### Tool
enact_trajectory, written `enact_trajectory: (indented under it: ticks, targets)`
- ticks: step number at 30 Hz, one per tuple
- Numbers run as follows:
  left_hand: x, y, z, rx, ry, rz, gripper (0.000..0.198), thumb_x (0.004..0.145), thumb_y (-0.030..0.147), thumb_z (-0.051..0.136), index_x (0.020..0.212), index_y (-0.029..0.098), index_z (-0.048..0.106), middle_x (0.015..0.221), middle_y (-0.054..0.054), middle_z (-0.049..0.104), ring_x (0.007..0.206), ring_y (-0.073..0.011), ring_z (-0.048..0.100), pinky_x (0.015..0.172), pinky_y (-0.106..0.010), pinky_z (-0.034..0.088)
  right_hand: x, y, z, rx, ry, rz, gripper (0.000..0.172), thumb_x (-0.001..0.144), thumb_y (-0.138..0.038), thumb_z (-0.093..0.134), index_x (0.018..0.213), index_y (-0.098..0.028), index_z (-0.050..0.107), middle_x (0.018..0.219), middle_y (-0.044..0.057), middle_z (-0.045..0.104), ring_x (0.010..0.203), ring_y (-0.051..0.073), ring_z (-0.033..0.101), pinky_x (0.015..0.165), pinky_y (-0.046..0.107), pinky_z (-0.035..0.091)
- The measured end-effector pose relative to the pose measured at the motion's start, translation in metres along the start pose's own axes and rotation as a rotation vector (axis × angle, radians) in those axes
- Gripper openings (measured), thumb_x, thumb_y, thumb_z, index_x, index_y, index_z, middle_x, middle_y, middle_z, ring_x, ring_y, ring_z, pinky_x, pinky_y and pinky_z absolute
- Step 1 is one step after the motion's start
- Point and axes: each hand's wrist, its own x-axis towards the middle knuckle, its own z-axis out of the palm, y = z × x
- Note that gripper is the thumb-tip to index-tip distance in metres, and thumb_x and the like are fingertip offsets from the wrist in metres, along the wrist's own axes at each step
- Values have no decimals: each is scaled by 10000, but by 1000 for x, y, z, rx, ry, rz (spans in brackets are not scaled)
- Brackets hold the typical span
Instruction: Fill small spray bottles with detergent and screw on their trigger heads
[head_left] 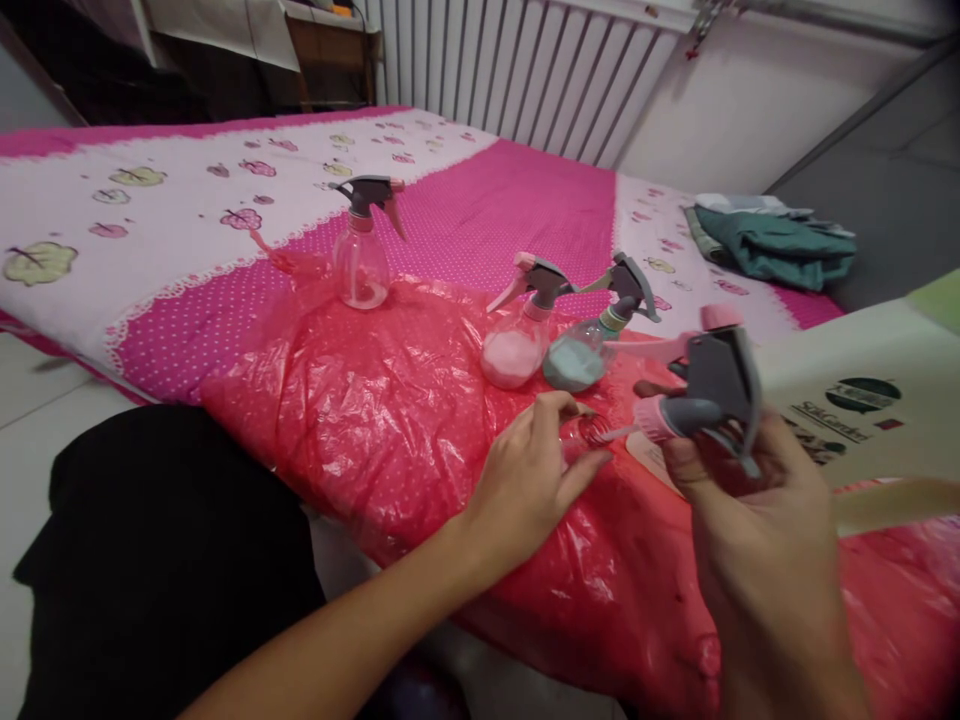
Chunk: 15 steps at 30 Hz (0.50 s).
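My left hand [529, 470] is closed around the neck of a clear pink spray bottle [579, 432], most of which is hidden by the hand and blends with the red sheet. In my right hand [757, 510] is a grey and pink spray head [716, 375], its pink collar [651, 418] pointing left. A thin tube [619, 433] runs from the collar to the bottle's mouth. Just beyond my hands stand a pink spray bottle [514, 350] and a green one [577, 355], both with spray heads on. Farther left, another pink spray bottle [361, 262] stands upright.
A red plastic sheet [360, 430] covers the near part of the bed [517, 210]. At right stands a large white container with printed lettering [892, 400]. Folded green cloth [780, 245] lies behind it. A radiator [510, 70] lines the wall.
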Motion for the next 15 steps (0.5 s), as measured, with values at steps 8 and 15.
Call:
enact_trajectory:
  ticks: [8, 15]
  targets:
    - [1, -1, -1, -22, -10, 6, 310, 1015, 349, 651, 1206, 241, 433, 1252, -101, 669, 1195, -286, 682, 1030, -485, 562, -6, 4, 1, 153, 20, 19, 274, 898, -329, 814, 1099, -216, 666, 1189, 90, 680, 1155, 237, 659, 1054, 344, 504]
    - [-3, -9, -2, -108, -26, -17, 364, 983, 371, 705, 1172, 259, 415, 1224, -90, 670, 1178, -296, 700, 1023, -513, 555, -11, -10, -6, 182, 249, -61, 472, 851, -337, 860, 1272, -250, 664, 1211, 57, 659, 1113, 195, 654, 1000, 293, 537]
